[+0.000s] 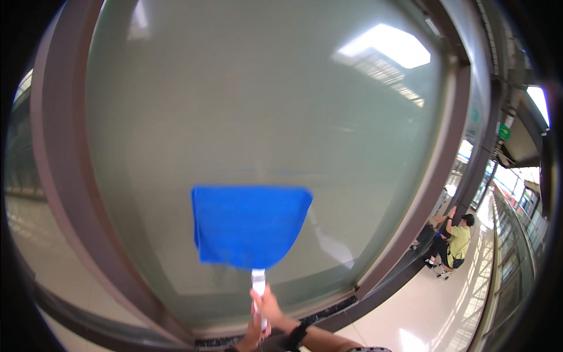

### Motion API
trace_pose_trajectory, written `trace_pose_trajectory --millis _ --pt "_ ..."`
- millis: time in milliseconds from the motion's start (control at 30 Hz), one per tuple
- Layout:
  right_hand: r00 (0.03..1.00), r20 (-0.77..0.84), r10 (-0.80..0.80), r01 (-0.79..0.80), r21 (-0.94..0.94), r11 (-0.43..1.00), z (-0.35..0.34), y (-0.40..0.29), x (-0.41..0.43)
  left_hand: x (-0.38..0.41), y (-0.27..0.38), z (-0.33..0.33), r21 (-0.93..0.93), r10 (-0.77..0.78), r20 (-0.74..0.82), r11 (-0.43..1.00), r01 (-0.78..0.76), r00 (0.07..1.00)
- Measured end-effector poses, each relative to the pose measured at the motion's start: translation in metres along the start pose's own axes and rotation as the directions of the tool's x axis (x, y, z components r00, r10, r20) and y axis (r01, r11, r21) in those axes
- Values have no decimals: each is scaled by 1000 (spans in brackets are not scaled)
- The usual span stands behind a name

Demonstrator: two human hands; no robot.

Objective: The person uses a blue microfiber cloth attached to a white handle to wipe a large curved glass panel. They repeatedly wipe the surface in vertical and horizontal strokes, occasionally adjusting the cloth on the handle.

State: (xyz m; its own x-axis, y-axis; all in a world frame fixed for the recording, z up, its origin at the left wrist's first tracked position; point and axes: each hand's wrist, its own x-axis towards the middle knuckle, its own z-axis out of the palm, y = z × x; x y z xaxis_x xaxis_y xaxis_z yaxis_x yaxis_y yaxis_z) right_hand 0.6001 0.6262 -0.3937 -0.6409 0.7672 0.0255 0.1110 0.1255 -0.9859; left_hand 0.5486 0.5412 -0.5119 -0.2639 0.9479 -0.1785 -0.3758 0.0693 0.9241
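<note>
A blue cloth (253,224) hangs spread over the head of a white-handled tool, its upper edge straight and its lower part draped toward the grip. Behind it stands a large glass panel (246,110) in a brown frame; whether the cloth touches the glass is hard to tell. Both hands are closed around the white handle (258,277). My right hand (268,305) holds it higher up, with a black band on the wrist. Lower down, partly hidden, my left hand (253,332) grips the handle's end.
At the right, a person (457,246) in a yellow-green shirt and black cap sits on a low wheeled stool, arms raised to the wall. A dark sill (327,310) runs below the glass. Pale floor tiles (396,312) and a railing (506,281) lie to the right.
</note>
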Motion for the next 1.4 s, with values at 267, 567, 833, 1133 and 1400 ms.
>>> trace_pose_trajectory --millis 267,567,833,1133,1400 --pt "809 -385 -444 347 -296 890 -43 5 -15 32 24 63 -51 6 81 999 -2 997" --pt "597 -299 -744 586 -470 660 -212 -238 100 65 247 139 608 539 386 461 -646 748" --pt "231 -177 -957 413 -873 261 -362 -417 165 137 343 225 601 761 552 -81 -795 341" --pt "207 -219 -953 333 -901 279 -493 -474 208 209 391 298 620 777 627 -451 -642 61" --pt "462 -439 -770 459 -625 631 -530 -322 199 258 391 303 704 761 644 -551 -448 76"
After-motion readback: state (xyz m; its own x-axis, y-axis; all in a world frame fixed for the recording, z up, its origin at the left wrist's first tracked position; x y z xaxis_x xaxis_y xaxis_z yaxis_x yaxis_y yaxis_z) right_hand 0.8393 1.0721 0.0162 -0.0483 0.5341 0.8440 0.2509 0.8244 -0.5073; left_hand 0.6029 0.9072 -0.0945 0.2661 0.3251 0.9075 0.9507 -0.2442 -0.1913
